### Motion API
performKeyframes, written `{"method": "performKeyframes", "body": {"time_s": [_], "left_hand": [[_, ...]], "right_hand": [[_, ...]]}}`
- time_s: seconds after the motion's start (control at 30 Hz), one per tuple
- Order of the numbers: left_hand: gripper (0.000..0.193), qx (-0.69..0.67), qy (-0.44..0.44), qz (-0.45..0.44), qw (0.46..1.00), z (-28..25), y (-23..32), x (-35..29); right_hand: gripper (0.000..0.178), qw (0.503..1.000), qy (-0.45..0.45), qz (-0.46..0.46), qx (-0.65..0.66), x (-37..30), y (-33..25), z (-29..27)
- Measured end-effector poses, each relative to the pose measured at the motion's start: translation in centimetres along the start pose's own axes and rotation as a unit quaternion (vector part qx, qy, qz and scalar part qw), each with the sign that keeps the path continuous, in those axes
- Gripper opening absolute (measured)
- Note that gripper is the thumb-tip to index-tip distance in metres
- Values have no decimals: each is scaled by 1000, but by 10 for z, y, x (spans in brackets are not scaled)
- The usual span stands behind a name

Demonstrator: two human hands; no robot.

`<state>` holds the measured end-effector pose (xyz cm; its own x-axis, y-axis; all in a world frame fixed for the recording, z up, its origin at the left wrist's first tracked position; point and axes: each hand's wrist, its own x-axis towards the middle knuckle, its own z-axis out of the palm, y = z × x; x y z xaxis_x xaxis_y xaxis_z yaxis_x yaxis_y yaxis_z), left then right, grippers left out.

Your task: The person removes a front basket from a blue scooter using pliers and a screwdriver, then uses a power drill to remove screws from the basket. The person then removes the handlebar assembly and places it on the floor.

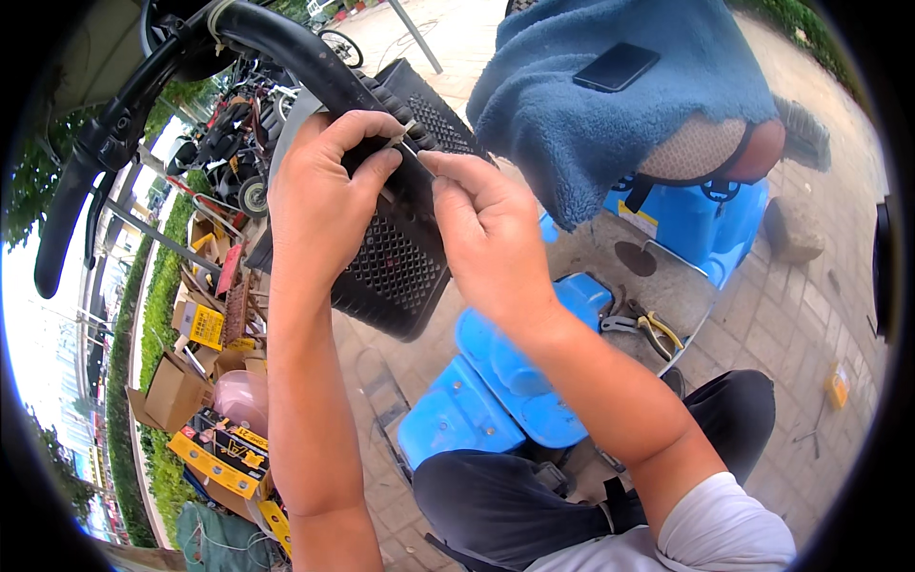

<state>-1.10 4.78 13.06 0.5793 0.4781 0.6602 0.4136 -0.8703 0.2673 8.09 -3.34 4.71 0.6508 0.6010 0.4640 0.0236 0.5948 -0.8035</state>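
My left hand (pixel 329 195) and my right hand (pixel 491 234) meet at a thick black tube (pixel 315 71) of a vehicle's handlebar. A pale cable tie (pixel 410 143) runs at the tube between my fingertips. The left thumb and forefinger pinch one part of it; the right thumb and forefinger pinch its other end. A similar pale tie (pixel 218 21) loops around the bar higher up. Directly behind and below my hands hangs a black mesh-patterned basket (pixel 391 272), partly hidden by them. The handlebar's grip and brake lever (pixel 93 219) stick out to the left.
A blue towel (pixel 543 114) covers a seat at the upper right, with a black phone (pixel 617 68) on it. Pliers (pixel 658 332) lie on the blue vehicle's (pixel 462 415) footboard. Cardboard boxes (pixel 176 391) pile up at left. A yellow item (pixel 837 386) rests on the paving.
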Motion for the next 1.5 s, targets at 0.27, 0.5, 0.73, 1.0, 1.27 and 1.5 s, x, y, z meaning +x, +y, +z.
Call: {"method": "performKeyframes", "body": {"time_s": [0.27, 0.5, 0.73, 1.0, 1.27, 1.5], "left_hand": [[19, 13, -21, -3, 1000, 0, 2, 2], [20, 0, -20, 23, 1000, -2, -5, -2], [17, -17, -9, -2, 1000, -2, -3, -4], [14, -30, -10, -8, 999, -3, -3, -5], [13, 9, 18, 32, 999, -1, -8, -3], [13, 8, 17, 29, 999, -1, -8, -4]], "right_hand": [[21, 983, -75, -118, -119, 17, 0, -19], [22, 986, -52, -110, -110, 6, 1, -12], [25, 996, 66, -56, 3, -21, 15, 28], [25, 988, 137, -75, -19, -26, 17, 51], [26, 977, 7, -169, -133, -3, 12, 4], [24, 953, -109, -200, -202, 25, -2, -25]]}}
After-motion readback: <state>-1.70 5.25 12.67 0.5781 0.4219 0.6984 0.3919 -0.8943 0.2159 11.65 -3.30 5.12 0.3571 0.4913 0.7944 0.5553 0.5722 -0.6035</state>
